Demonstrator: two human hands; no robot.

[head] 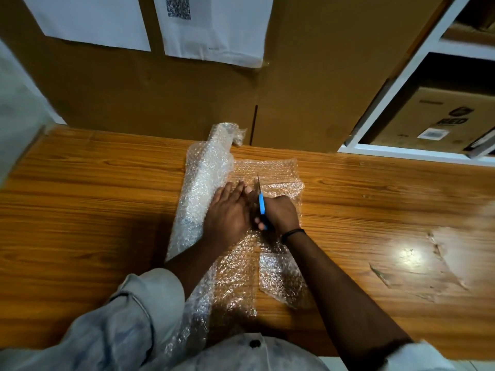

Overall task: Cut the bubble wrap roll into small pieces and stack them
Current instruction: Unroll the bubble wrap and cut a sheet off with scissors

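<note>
Head view, 1 camera.

The clear plastic bubble wrap roll (206, 188) lies lengthwise on the brown wood-grain table (93, 210), its far end against the large brown cardboard box (160, 89). Its unrolled sheet (267, 167) spreads to the right of the roll and runs back toward the person.

The left hand (227, 210) lies flat with straight fingers, pressing the sheet just beside the roll. The right hand (281, 212) is curled round the blue-handled scissors (261, 204), blades pointing away along the sheet.

Risks, as judged:
- The left fingertips sit close beside the blades; a slip could nick them.
- The thin film may bunch between the blades and tear raggedly instead of cutting.
- The roll may shift if the pressing hand lifts, skewing the cut line.

Not determinable:
- The right arm covers part of the sheet; whether the near strip (281, 277) is fully severed cannot be told.
- No stack of pieces is identifiable.
- A pale patch (450, 258) at the right is too blurred to name.
- How far apart the blades stand is unclear.
</note>
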